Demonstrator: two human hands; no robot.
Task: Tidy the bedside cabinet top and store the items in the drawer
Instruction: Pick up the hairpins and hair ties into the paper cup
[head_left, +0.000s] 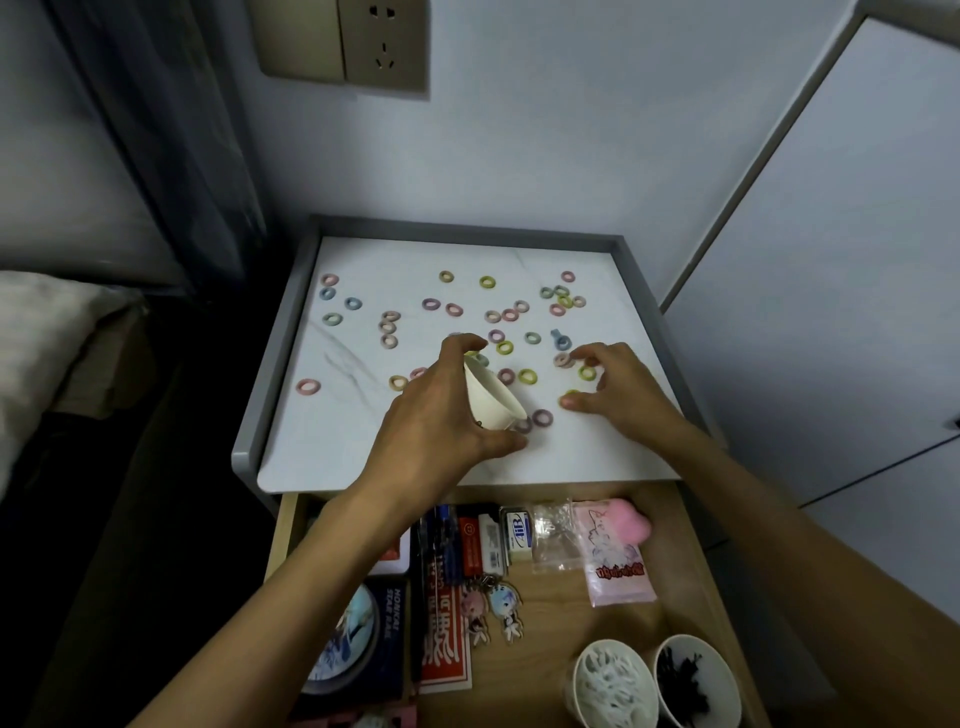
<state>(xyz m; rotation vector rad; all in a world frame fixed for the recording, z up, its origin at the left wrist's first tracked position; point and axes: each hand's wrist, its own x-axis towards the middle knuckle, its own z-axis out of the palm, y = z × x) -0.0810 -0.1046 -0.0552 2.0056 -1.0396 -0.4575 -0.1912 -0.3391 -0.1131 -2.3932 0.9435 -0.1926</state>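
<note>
Pastel rings (487, 282): small soft hoops, dozens of them, strewn over the counter (415, 254) from 9 o'clock round to 2 o'clock; one pink stray (308, 386) lies alone at 8 o'clock, near the grey lip (272, 374)
Paper cup (491, 397): white, tilted over near the middle of the counter, with rings close round it; I can't tell which end is the mouth
Left hand (436, 415): its fingers (462, 343) curl over the cup from above, thumb beneath; a firm hold
Right hand (618, 395): at 3 o'clock of the cup, fingers (587, 353) spread and bent, tips down among the rings, forefinger touching a pinkish ring (562, 359); thumb well apart, nothing pinched
Drawer (587, 597): pulled out at 6 o'clock below the counter, holding packets (618, 566), keyrings (493, 613) and two filled cups (613, 680) at 5 o'clock
Step, as I judge it: gathering rings into the cup, with most of them not yet collected
Risk, spill: the cup leans so far that anything inside could slide back out if the wrist tips more
Risk, scatter: the rings look light, so a quick sweep could flick them off the lipless front edge at 6 o'clock, loose into the drawer or down to the floor
Risk, missed ones: the stray at 8 o'clock is easily overlooked
</note>
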